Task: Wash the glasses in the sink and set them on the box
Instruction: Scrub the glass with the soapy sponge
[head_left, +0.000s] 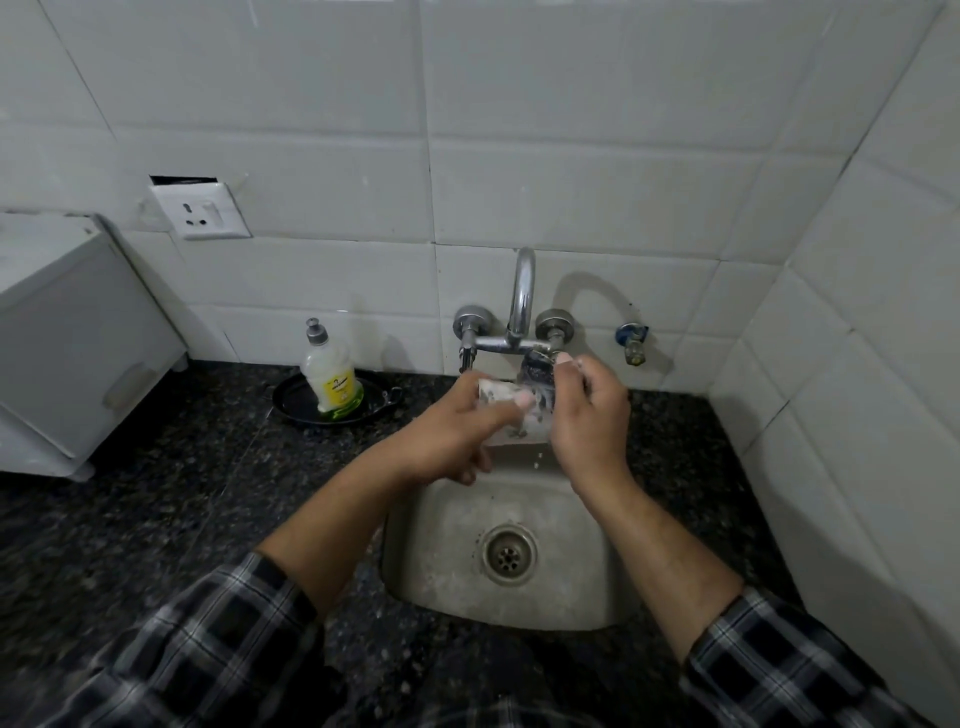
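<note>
My left grip (457, 436) is wrapped round the clear, soapy drinking glass (511, 418), thumb across its side. The glass lies tilted between both grips, long axis roughly left to right, over the steel sink's (410, 525) far edge. I cannot tell which end is its mouth. My right grip (587, 415) curls at its right end, and I cannot tell what it pinches. The white box (78, 338) stands at the speckled black desk's (156, 519) far left, nearer my left grip.

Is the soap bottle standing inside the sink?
No, the soap bottle stands on a black dish on the counter, left of the sink.
</note>
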